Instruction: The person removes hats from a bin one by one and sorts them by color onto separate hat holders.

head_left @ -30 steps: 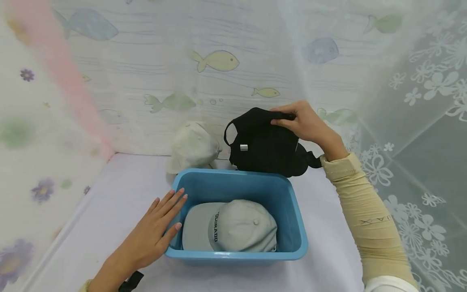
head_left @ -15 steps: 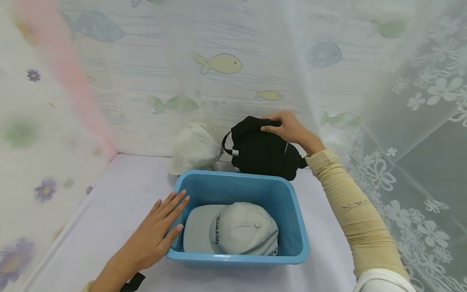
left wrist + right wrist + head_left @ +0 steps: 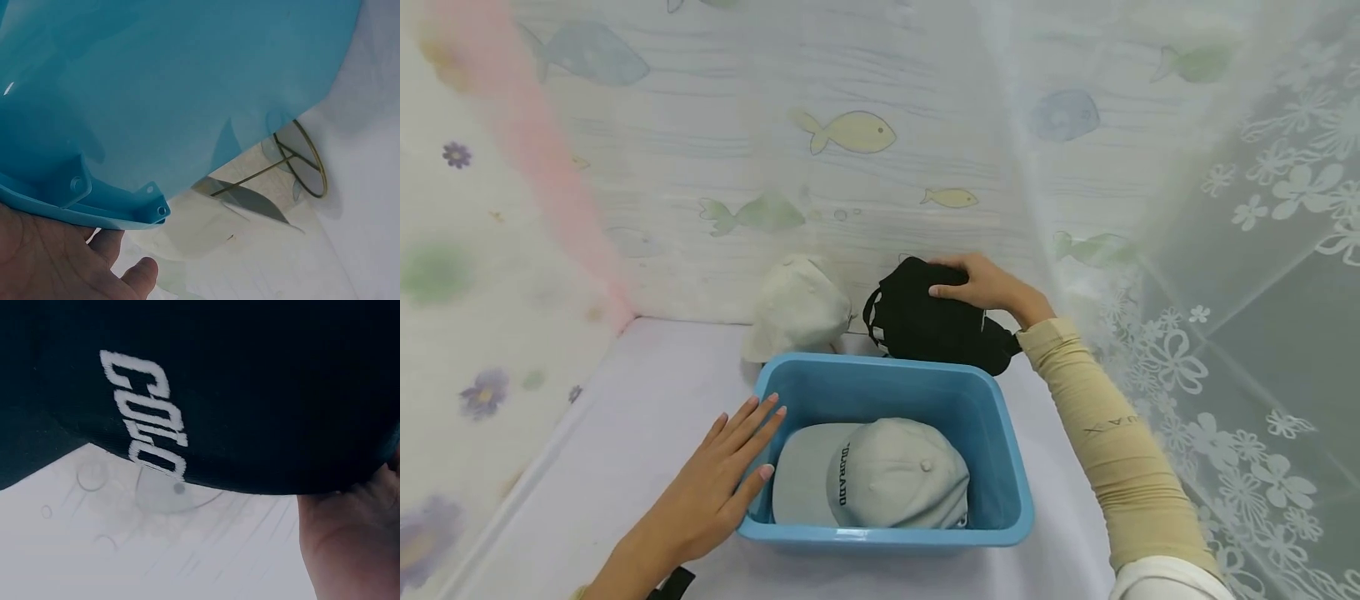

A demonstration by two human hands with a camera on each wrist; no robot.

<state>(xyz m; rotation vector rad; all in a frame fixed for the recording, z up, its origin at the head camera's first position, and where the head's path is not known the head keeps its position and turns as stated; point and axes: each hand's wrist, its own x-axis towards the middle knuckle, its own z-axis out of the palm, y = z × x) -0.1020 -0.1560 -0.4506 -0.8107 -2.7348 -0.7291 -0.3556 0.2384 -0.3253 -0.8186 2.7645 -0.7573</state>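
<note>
My right hand (image 3: 977, 283) grips the top of a black baseball cap (image 3: 925, 312) behind the far rim of a blue plastic bin (image 3: 1018, 500). White stitched letters show on that cap (image 3: 144, 419) in the right wrist view, with part of the hand (image 3: 350, 544) at its edge. Inside the bin lies a pale grey-green cap (image 3: 902, 475), brim to the left, dark lettering across its front. My left hand (image 3: 718, 475) rests on the bin's left rim, fingers straight and spread. From below, the left wrist view shows this hand (image 3: 62, 262) against the rim (image 3: 94, 215).
A cream cap (image 3: 801, 304) sits behind the bin at the left, against the fish-print curtain (image 3: 850, 200). In the left wrist view a thin brass-coloured wire stand (image 3: 315, 162) shows beside its underside. White cloth (image 3: 647, 400) covers the surface; a flower-patterned sheer curtain (image 3: 1262, 333) hangs at the right.
My right hand has come down and slightly left, lowering the black cap behind the bin; its strap end has dropped too. The left hand has stayed on the rim.
</note>
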